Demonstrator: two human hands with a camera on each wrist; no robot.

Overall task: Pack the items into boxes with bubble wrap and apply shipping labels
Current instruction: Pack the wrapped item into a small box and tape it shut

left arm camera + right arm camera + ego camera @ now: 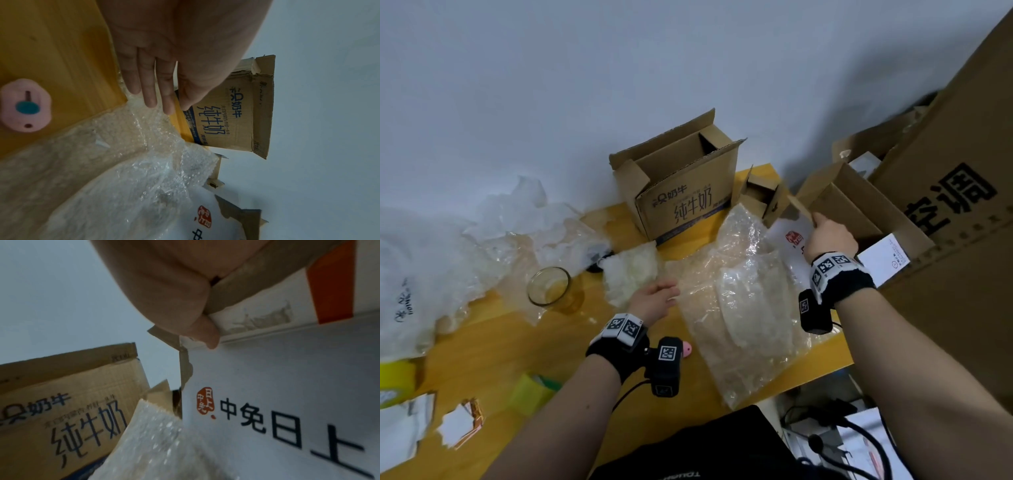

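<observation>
I am at a makeshift packing spot in what looks like an office or storeroom corner: my yellow wooden tabletop (493, 346) is pushed against a plain pale wall (551, 85) and strewn with bubble wrap (743, 308), crumpled plastic bags (431, 260) and torn label backings (460, 425). Open cardboard cartons stand along the wall, among them a milk carton (685, 202) with printed Chinese characters and a white printed box (287, 394), while a tall air-conditioner carton (962, 192) leans at my right. Below the tabletop edge I can see black cables (835, 431) on the floor.
</observation>
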